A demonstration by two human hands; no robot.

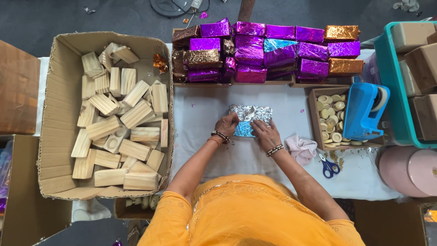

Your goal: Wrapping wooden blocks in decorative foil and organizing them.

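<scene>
A block half wrapped in crinkled foil [249,115], silver on top and blue beneath, lies on the white table cover [200,114]. My left hand [226,125] presses on its left side, fingers curled over the foil edge. My right hand [266,135] lies on its lower right corner, fingers flat on the foil. Both wrists carry beaded bangles. An orange sleeve and top fill the lower middle of the view.
A big cardboard box [59,114] of plain wooden blocks [120,132] stands at the left. Foil-wrapped purple, blue and copper blocks [268,52] are stacked at the back. At the right are a blue tape dispenser [364,111], a box of round discs [331,119], blue scissors [328,166], a pink cloth [301,148] and a teal crate [400,86].
</scene>
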